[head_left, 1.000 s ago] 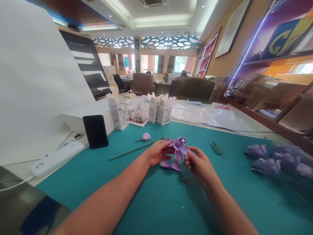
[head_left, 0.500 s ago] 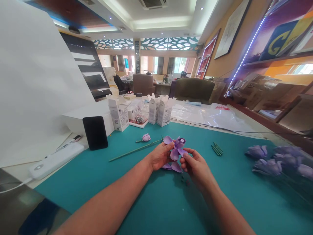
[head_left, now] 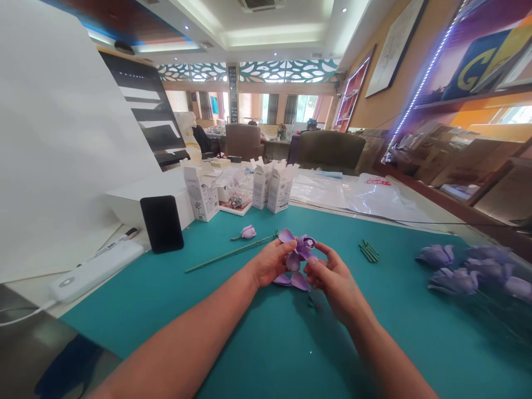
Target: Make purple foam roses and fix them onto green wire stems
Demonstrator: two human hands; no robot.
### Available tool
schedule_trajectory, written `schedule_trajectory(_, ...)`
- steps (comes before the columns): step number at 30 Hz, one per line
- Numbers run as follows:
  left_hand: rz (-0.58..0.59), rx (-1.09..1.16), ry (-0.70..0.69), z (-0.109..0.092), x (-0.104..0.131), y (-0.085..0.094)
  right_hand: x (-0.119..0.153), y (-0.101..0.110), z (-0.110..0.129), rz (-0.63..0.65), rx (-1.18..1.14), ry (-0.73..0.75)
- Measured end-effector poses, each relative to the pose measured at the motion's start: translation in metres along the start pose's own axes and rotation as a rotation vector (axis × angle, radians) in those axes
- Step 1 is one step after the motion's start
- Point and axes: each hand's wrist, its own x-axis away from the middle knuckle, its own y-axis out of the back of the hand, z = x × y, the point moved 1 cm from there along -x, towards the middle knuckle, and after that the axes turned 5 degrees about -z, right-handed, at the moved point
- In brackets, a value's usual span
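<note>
Between my two hands is a purple artificial flower [head_left: 306, 243] with spread petals and a rolled centre. My left hand [head_left: 270, 262] is closed on its left side, thumb over the petals. With thumb and fingers, my right hand [head_left: 329, 268] grips a petal on the flower's right side. Loose purple petals [head_left: 298, 281] lie on the green mat [head_left: 266, 343] just below my hands. Small dark green bits [head_left: 312, 304] sit near them. Left of my hands rests a long green stem [head_left: 230, 255], and beyond it a small pale purple bud [head_left: 248, 231].
Short green stem pieces [head_left: 369, 251] lie to the right, with several finished purple flowers [head_left: 455, 280] at the far right. White boxes [head_left: 280, 188] stand behind the mat. A black phone-like slab [head_left: 162, 224] leans at the left beside a white power strip [head_left: 97, 271].
My right fingers have shifted slightly up and around the flower's right petal, which now sits closer to the centre. My left hand keeps its hold, almost unmoved.
</note>
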Motion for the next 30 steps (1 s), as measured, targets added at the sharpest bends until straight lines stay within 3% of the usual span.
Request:
schedule_trajectory(8, -0.017, 0.097, 0.076, 0.005, -0.003, 0.002, -0.003, 0.004, -0.004, -0.083, 0.347, 0.253)
schedule_trajectory(13, 0.033, 0.085, 0.082, 0.009, -0.005, 0.004, -0.005, 0.004, -0.009, -0.040, 0.445, 0.263)
schedule_trajectory(17, -0.001, 0.117, 0.089, 0.007, -0.005, 0.003, -0.006, 0.008, -0.010, 0.006, 0.423, 0.286)
schedule_trajectory(19, -0.035, 0.130, 0.104, 0.003, -0.004, 0.004, -0.007, 0.013, -0.009, -0.030, 0.454, 0.298)
schedule_trajectory(22, -0.075, 0.131, 0.118, -0.004, -0.004, 0.007, -0.010, 0.020, -0.008, -0.106, 0.682, 0.353)
schedule_trajectory(27, -0.079, 0.135, 0.070, -0.013, -0.002, 0.012, -0.010, 0.015, -0.020, 0.015, 1.188, 0.458)
schedule_trajectory(30, -0.069, 0.111, 0.073, -0.014, -0.001, 0.013, -0.011, 0.009, -0.028, 0.055, 1.378, 0.476)
